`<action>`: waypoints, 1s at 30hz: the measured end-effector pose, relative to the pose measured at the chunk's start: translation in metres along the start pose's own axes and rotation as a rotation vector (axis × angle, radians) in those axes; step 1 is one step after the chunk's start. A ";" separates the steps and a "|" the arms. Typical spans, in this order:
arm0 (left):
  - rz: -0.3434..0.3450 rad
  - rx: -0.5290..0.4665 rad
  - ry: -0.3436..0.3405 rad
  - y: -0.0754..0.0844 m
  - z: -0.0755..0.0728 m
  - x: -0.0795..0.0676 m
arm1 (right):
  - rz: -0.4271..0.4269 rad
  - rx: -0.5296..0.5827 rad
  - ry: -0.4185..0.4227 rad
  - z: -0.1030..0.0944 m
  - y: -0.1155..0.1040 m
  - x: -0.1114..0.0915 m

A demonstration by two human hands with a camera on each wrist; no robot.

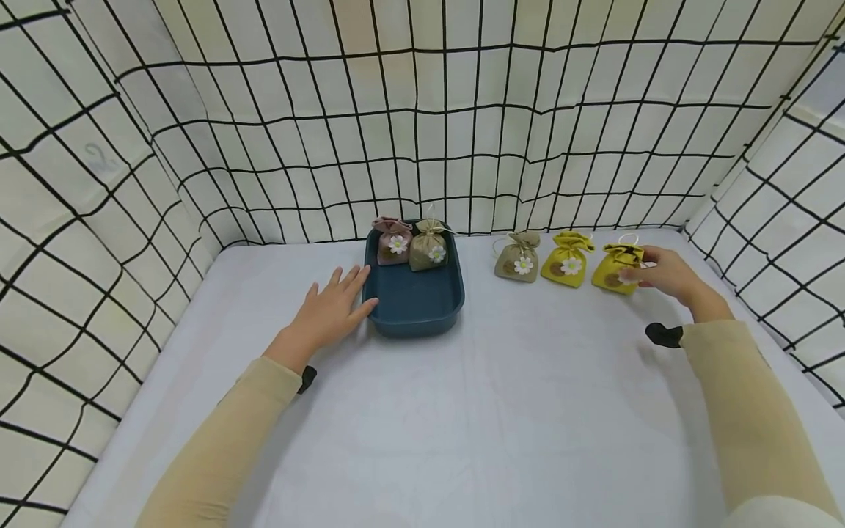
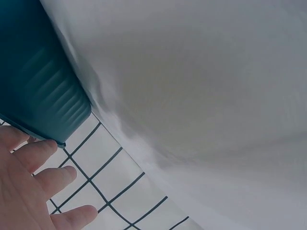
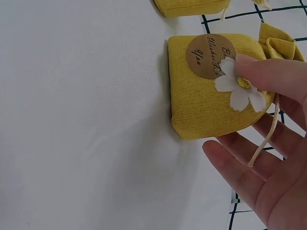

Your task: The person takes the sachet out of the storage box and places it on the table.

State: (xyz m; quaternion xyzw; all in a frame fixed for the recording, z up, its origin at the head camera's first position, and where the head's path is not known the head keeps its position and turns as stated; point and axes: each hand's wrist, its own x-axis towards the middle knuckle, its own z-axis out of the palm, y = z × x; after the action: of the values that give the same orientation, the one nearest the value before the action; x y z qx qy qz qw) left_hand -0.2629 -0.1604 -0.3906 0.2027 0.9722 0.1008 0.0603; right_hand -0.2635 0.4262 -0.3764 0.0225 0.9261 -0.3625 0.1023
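Your right hand (image 1: 670,277) grasps the yellow pouch (image 1: 606,273) farthest from the blue tray (image 1: 416,297), at the tray's three o'clock, thumb on its white flower (image 3: 236,91). Your left hand (image 1: 326,312), fingers released and spread, touches the tray's nine o'clock rim.

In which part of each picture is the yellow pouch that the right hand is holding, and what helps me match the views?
Head: the held yellow pouch is right of centre, rightmost in its row of three, with the right hand on it.
Left wrist: it is not in this picture.
Right wrist: it is large, right of centre, mostly in the upper half.
Shared landmark: the black grid shows in all three.
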 end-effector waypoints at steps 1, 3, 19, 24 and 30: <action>-0.002 -0.001 -0.001 0.000 0.000 0.000 | 0.001 -0.008 -0.010 0.000 0.000 0.000; -0.006 0.001 -0.003 -0.001 0.000 -0.001 | 0.004 -0.021 -0.023 -0.001 -0.002 0.001; -0.004 -0.011 -0.005 -0.001 0.000 0.001 | 0.004 -0.046 -0.033 -0.011 -0.002 -0.007; -0.005 -0.012 -0.008 0.000 0.000 0.001 | -0.021 -0.081 -0.014 -0.018 -0.004 -0.009; -0.008 -0.012 -0.010 0.001 -0.001 -0.001 | -0.073 -0.198 0.056 -0.025 -0.014 -0.020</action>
State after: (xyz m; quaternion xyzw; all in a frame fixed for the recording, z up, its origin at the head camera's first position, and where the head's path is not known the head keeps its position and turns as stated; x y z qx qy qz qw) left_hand -0.2614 -0.1602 -0.3896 0.1988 0.9720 0.1055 0.0670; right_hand -0.2494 0.4336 -0.3453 -0.0112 0.9601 -0.2719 0.0649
